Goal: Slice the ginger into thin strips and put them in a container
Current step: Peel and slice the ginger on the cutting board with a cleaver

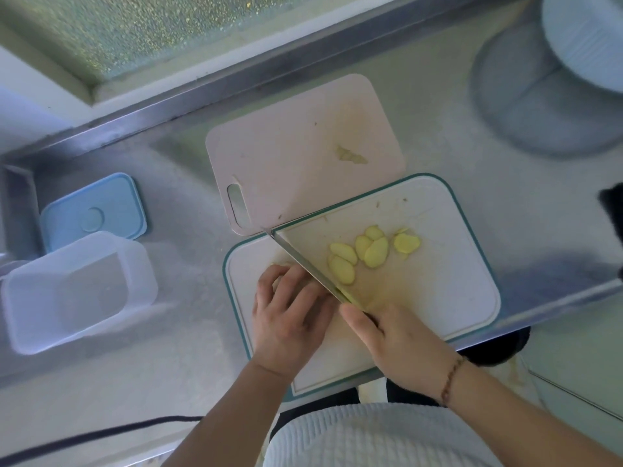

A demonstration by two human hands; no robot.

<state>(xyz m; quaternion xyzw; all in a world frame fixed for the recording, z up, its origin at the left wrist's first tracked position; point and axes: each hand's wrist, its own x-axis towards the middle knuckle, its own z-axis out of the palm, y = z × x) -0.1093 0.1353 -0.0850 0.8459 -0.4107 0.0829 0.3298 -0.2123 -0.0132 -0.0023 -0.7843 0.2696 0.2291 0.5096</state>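
While my right hand (397,345) curls round the handle of one knife (303,261), my left hand (290,318) bends its fingers over a ginger piece (281,266) on the teal-edged board (455,298), just left of the blade. About six ginger slices (371,252) lie right of the blade. Two boards are out, the pink board (296,146) bearing a scrap; one clear container (77,291) and one blue lid (94,210) sit well left.
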